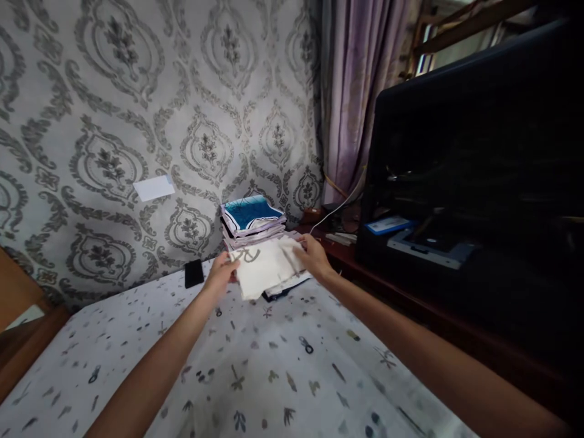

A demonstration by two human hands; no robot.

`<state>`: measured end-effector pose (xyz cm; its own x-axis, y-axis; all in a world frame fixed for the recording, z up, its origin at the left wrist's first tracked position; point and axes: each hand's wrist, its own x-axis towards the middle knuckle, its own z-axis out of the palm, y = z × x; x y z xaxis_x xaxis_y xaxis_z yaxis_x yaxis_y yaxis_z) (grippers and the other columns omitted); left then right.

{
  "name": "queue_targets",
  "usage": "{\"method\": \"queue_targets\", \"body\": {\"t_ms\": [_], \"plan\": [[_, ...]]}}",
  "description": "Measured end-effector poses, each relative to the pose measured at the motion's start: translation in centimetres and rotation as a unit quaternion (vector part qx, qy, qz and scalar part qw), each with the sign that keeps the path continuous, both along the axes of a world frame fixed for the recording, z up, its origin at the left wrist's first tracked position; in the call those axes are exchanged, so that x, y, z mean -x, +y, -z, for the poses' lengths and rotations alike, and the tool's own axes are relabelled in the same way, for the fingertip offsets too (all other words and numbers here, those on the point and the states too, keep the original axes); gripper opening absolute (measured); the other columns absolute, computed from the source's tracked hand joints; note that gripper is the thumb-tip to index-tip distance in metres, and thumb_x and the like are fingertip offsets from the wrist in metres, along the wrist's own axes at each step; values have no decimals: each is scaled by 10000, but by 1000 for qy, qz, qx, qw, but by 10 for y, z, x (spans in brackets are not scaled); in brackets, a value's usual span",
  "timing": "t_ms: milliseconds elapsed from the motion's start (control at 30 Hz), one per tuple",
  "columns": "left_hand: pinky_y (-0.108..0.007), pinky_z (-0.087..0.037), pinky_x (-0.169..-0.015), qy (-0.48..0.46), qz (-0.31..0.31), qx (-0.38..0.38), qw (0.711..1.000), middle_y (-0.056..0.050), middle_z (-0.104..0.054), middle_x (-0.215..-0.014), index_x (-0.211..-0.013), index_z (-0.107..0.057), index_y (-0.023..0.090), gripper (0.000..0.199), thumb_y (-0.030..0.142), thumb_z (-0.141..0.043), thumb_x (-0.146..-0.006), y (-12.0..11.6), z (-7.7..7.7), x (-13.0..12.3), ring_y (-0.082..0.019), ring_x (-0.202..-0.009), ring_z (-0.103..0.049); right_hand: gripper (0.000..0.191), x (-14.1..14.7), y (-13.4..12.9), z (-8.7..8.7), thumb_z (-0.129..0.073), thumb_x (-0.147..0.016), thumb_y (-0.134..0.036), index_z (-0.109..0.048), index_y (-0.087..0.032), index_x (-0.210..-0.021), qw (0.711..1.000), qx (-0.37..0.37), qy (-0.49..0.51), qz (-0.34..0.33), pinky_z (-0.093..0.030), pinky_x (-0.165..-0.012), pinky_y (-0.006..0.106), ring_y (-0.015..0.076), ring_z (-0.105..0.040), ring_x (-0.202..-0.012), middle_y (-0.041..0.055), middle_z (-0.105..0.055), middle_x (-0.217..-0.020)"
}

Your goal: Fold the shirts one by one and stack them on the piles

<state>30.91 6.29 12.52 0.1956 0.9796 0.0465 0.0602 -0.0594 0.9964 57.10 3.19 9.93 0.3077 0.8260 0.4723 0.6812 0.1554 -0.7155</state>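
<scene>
A folded white cloth (267, 267) with dark lettering near its left end is stretched between my two hands. My left hand (221, 271) grips its left edge, and my right hand (314, 255) pinches the upper right corner. Beneath the cloth, the dark edge of another folded piece (286, 292) shows on the patterned sheet. Just behind stands a stack of folded cloths (253, 219), with a blue and white one on top.
A black phone (194, 274) lies on the patterned sheet (255, 377) left of the stack. A large dark screen-like panel (465, 182) rises at the right beside a dark red surface (340, 248) with a white cable. Patterned wallpaper and a purple curtain (356, 91) are behind.
</scene>
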Motion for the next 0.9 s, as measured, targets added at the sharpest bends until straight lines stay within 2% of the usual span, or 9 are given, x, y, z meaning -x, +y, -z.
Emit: {"method": "queue_targets", "body": {"t_ms": [100, 200, 367, 467, 600, 667, 733, 833, 900], "plan": [[-245, -521, -567, 4, 6, -13, 1000, 6, -643, -798, -902, -527, 206, 305, 317, -713, -689, 36, -6, -49, -140, -657, -629, 303, -37, 24, -14, -506, -786, -208, -596, -175, -1074, 998, 4, 11, 66, -491, -759, 313, 210, -638, -874, 62, -699, -951], [-248, -542, -586, 23, -1, -22, 999, 10, -636, -792, -951, -526, 203, 255, 234, -677, -748, 65, -3, -80, -137, -661, -639, 338, -58, 46, -19, -520, -762, -180, -625, -167, -1083, 994, 18, 7, 112, -495, -792, 309, 211, -643, -902, 67, -707, -969], [-217, -509, -538, 87, -24, -41, 995, 4, -621, -813, -1005, -534, 189, 235, 176, -647, -799, 96, 16, -99, -127, -630, -619, 393, -66, 67, -7, -523, -777, -144, -632, -156, -1154, 986, 59, -17, 156, -508, -842, 345, 232, -657, -939, 96, -720, -1031], [-215, -492, -518, 131, -35, -51, 989, -9, -625, -855, -1057, -530, 179, 263, 215, -660, -831, 101, 32, -95, -129, -623, -623, 413, -57, 69, -2, -511, -826, -164, -623, -152, -1224, 981, 73, -51, 170, -479, -945, 441, 294, -625, -1086, 155, -693, -1160], [-222, -508, -594, 195, -64, -74, 976, -27, -647, -978, -1197, -486, 209, 325, 364, -593, -932, 95, 53, -65, -139, -728, -679, 460, -26, 67, 1, -485, -938, -319, -569, -153, -1359, 982, 32, -140, 121, -330, -1125, 525, 344, -400, -1405, 196, -488, -1497], [-255, -522, -691, 251, -94, -81, 960, -35, -657, -997, -1186, -506, 218, 288, 355, -578, -944, 90, 62, -37, -162, -820, -694, 510, -6, 66, 10, -465, -970, -415, -530, -192, -1424, 973, 10, -220, 62, -294, -1150, 554, 346, -330, -1464, 166, -418, -1572], [-313, -512, -838, 321, -136, -85, 933, -66, -663, -1054, -1148, -539, 213, 243, 291, -592, -924, 84, 69, -2, -214, -994, -677, 536, 11, 65, 25, -458, -977, -465, -514, -229, -1455, 957, 21, -288, 10, -269, -1156, 593, 355, -333, -1469, 149, -432, -1574], [-428, -406, -1042, 419, -213, -80, 879, -166, -577, -1313, -1203, -532, 189, 312, 255, -578, -902, 79, 72, 51, -319, -1323, -489, 546, 22, 66, 50, -470, -975, -466, -501, -256, -1478, 945, 67, -319, -21, -237, -1168, 612, 352, -358, -1464, 138, -462, -1561], [-511, -335, -1090, 468, -250, -62, 845, -240, -488, -1420, -1286, -485, 149, 428, 316, -571, -902, 80, 73, 77, -388, -1402, -374, 560, 21, 69, 58, -452, -982, -474, -464, -272, -1504, 945, 77, -318, -23, -223, -1174, 612, 341, -336, -1481, 125, -438, -1581]]}}
